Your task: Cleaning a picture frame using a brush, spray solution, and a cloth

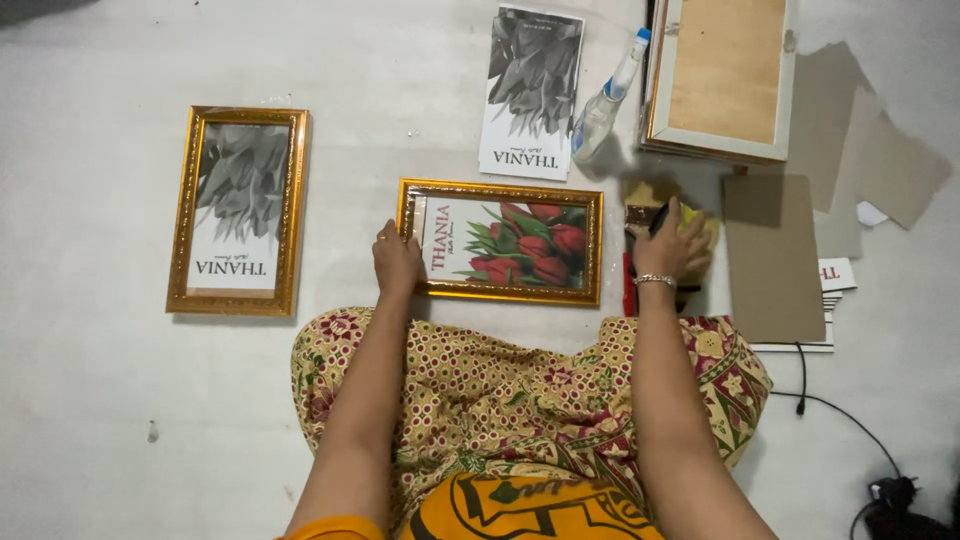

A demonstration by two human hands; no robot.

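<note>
Gold-framed tulip picture point(500, 241) is laid on the floor point(90, 400) before the knees; its left end is pressed by the flat, spread left hand point(397, 262). A yellow cloth point(700, 226) is gripped by the right hand point(672, 250).

Second gold frame point(238, 211): we see it well to the left of the left hand, with a grey leaf print inside.
Loose grey print point(531, 92): above the hands.
Spray bottle point(607, 103): lying tilted, above the right hand.
White frame point(722, 78): back side up, above the right hand.
Cardboard sheet point(773, 256): just right of the right hand.
Black cable point(845, 420): lower right.
</note>
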